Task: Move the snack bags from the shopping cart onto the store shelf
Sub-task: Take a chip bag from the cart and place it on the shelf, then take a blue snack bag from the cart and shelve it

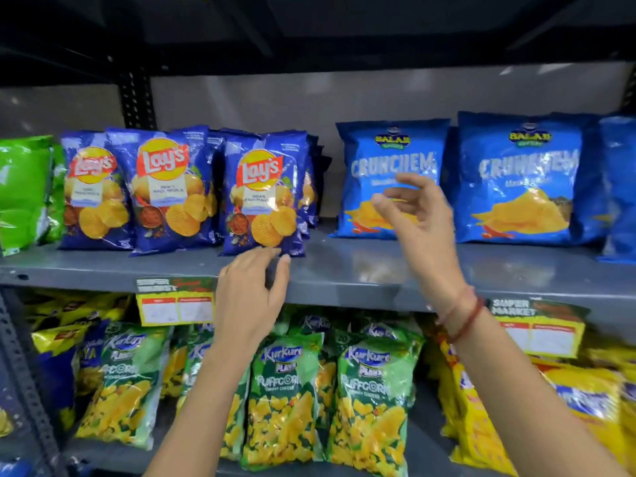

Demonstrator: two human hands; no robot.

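Grey metal store shelving fills the view, with a dark ceiling area above. On the upper shelf, dark blue Lay's bags stand upright in rows at left-centre, several deep. The frontmost Lay's bag stands at the right end of that group, near the shelf's front edge. To the left of the Lay's group is a green snack bag, partly cut off by the frame. To the right, lighter blue Balaji Crunchem bags stand upright, with a bare stretch of shelf between the two brands.

Left hand is raised in front of the shelf edge, fingers loosely spread and empty, fingertips just below the bottom edge of the frontmost Lay's bag; contact cannot be confirmed. Right hand is raised in front of the leftmost Crunchem bag, fingers apart and holding nothing. A red thread bracelet circles the right wrist.

Yellow price labels hang from the shelf's front edge. The lower shelf carries green Kurkure Puffcorn bags in the centre and yellow snack bags to the right. The shopping cart is out of view.
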